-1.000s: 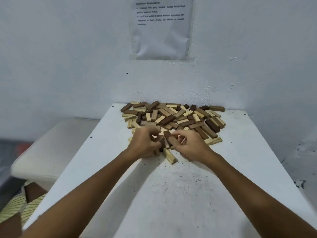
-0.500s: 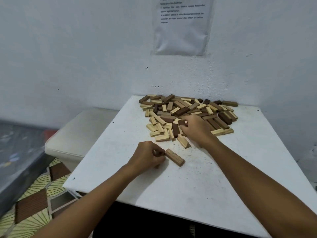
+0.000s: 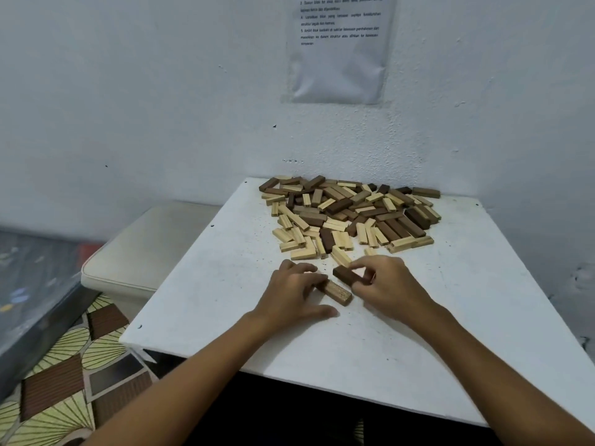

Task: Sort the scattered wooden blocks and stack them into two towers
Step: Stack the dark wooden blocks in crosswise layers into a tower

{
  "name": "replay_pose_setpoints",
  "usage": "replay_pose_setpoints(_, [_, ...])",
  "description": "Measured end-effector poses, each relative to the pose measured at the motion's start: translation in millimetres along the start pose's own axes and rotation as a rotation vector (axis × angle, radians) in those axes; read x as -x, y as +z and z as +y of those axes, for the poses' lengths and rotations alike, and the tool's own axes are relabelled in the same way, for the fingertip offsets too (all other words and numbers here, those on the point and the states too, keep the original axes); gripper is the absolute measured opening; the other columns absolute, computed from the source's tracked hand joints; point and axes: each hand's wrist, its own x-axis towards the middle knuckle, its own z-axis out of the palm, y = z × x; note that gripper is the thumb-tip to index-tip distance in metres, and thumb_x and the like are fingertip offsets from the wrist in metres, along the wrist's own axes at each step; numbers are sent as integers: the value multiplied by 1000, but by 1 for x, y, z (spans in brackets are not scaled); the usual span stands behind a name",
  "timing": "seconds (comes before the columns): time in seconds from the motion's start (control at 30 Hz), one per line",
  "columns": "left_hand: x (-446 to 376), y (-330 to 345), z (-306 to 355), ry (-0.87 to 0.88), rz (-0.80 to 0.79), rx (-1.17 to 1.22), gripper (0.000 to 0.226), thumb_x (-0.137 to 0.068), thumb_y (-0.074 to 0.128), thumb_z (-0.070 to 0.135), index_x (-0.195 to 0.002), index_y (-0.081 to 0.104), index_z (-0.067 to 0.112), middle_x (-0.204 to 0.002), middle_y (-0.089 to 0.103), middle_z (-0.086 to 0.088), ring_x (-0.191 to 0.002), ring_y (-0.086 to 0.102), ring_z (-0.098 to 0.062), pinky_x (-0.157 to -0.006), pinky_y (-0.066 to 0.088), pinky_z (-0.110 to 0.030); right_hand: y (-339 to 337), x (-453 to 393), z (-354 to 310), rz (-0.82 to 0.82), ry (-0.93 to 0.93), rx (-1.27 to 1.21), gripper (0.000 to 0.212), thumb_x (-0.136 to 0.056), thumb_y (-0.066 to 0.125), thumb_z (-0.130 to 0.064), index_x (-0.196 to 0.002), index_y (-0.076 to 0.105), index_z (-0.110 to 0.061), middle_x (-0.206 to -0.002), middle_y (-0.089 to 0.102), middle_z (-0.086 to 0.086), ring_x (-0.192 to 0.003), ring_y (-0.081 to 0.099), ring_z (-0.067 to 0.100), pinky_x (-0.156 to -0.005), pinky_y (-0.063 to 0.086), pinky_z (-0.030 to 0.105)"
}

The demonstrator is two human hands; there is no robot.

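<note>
A heap of light and dark wooden blocks lies at the far side of the white table, against the wall. In front of the heap a mid-brown block lies flat on the table. My left hand rests beside it, its fingertips touching the block's left end. My right hand pinches a dark brown block between thumb and fingers, just above and behind the mid-brown one. Whether the two blocks touch I cannot tell.
A cream cushioned stool stands left of the table, lower than its top. Patterned floor shows at the lower left. A printed sheet hangs on the wall behind the heap. The table's near edge runs just under my forearms.
My right hand has left the heap and come back towards me with a dark block, bringing it next to the mid-brown block by my left hand. The camera view shifted slightly.
</note>
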Motion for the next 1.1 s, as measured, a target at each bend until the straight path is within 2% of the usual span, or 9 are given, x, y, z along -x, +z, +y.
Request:
replay_pose_setpoints(0.2, [-4,9,8,38,80,131,40,-72,79,45,-100,76,16,-95,70,0,-97,46,-17,-84,43,-32,13,18,-2,10,-33,30,28,-87,65,-21,-113,72,-15,-75,51,-11,-68,49,4,-56,35,18])
replay_pose_setpoints(0.3, [-4,-2,4,37,-36,137,50,-70,79,48,-110,72,18,-104,68,-1,-103,51,-15,-86,46,-32,9,18,-2,6,-13,45,31,-87,64,-18,-117,70,-15,-89,62,-1,-75,54,10,-63,43,21])
replay_pose_setpoints(0.4, [-7,-13,-10,22,-153,173,71,-65,82,49,-129,61,24,-121,61,8,-109,53,-6,-82,45,-19,3,15,4,29,28,131,33,-88,61,-17,-120,68,-18,-102,62,6,-87,57,18,-74,51,31])
replay_pose_setpoints(0.63, [-12,-25,-26,34,-238,212,64,-65,88,31,-124,65,23,-120,63,12,-106,57,0,-85,52,-23,4,21,10,-120,38,65,32,-89,63,-19,-121,68,-18,-90,55,-9,-80,52,7,-73,43,23])
replay_pose_setpoints(0.73, [-10,-22,-22,32,-200,251,65,-59,92,37,-118,70,19,-121,65,9,-107,58,1,-81,43,-7,1,20,9,-168,67,-39,28,-84,69,-19,-112,71,-17,-82,60,-9,-73,56,6,-68,46,23])
replay_pose_setpoints(0.83, [-8,-17,-19,46,-157,236,66,-57,90,44,-115,72,18,-122,65,8,-107,56,1,-80,39,-4,-5,14,9,-275,28,-69,34,-78,76,-22,-112,69,-23,-102,56,-10,-86,53,5,-73,44,21])
replay_pose_setpoints(0.97, [-5,-12,-16,65,-101,223,67,-57,89,47,-114,72,16,-120,66,4,-108,56,-4,-83,39,-5,-8,5,12,-467,2,-16,77,-75,80,-21,-143,45,-28,-153,27,-7,-138,28,15,-111,34,39])
replay_pose_setpoints(1.03, [-3,-10,-13,83,-86,211,68,-57,89,47,-114,72,14,-119,67,1,-110,56,-8,-89,43,-14,-4,4,13,-476,-55,39,80,-76,79,-23,-146,40,-29,-157,24,-11,-140,20,13,-114,28,41])
replay_pose_setpoints(1.1, [-1,-8,-11,88,-72,210,69,-56,89,49,-113,72,14,-119,67,1,-111,55,-11,-94,44,-25,3,4,14,-448,-119,27,76,-78,77,-24,-145,43,-29,-152,33,-14,-130,25,4,-105,30,31])
